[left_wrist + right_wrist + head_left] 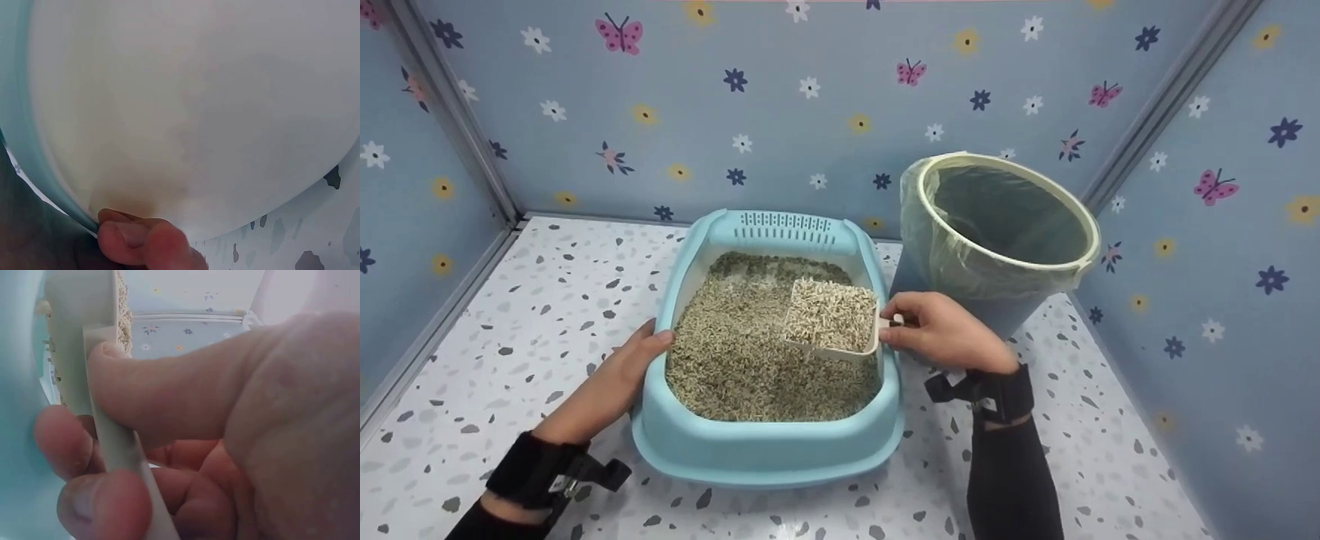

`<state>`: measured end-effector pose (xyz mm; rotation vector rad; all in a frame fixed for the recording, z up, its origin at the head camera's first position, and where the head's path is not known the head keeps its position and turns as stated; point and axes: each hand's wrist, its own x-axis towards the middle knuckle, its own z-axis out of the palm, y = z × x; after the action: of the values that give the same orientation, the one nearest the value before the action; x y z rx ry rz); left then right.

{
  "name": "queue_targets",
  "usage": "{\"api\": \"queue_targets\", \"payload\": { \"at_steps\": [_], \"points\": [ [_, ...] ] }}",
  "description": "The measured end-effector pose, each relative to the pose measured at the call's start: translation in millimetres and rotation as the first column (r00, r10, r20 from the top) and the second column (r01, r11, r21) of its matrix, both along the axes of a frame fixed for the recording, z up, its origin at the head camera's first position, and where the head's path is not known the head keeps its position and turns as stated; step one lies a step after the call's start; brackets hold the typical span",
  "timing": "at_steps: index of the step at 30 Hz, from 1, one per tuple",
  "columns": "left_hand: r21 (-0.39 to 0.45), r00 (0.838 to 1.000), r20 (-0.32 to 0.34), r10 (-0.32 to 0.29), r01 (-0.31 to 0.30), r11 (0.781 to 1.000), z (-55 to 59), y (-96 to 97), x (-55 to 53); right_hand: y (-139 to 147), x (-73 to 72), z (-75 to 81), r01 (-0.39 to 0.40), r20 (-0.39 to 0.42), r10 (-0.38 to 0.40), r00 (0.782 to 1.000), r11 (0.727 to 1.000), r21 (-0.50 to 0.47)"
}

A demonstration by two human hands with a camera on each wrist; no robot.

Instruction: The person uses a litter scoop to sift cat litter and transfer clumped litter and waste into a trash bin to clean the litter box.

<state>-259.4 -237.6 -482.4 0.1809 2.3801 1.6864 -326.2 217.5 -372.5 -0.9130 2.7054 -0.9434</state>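
Note:
A blue litter box holds a bed of greenish-brown pellet litter. My left hand grips its left rim, thumb on top; in the left wrist view the curled fingers show beneath the edge, against the box's pale outer side. Over the right part of the litter, my right hand holds a pale litter scoop by its handle. Lighter pellets heap the scoop. Seen from the right wrist, the thumb lies along the handle with the fingers wrapped round its other side.
A bin lined with a translucent bag stands behind and to the right of the box, its round mouth tilted forward. Blue flowered panels enclose the speckled table at the back and both sides.

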Motion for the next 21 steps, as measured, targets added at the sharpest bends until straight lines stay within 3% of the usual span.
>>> {"api": "queue_targets", "payload": {
  "at_steps": [7, 21],
  "points": [
    [-0.008, 1.0, 0.013, 0.002, -0.002, 1.0, 1.9, 0.9, -1.4, 8.5, 2.8, 2.4, 0.0, -0.039, 0.0, 0.999, 1.0, -0.003],
    [0.001, 1.0, 0.014, 0.006, -0.006, 1.0, 0.4, 1.8, -1.2, -0.6, 9.5, 5.6, 0.0, 0.005, 0.0, 1.0, 1.0, -0.009]
  ]
}}
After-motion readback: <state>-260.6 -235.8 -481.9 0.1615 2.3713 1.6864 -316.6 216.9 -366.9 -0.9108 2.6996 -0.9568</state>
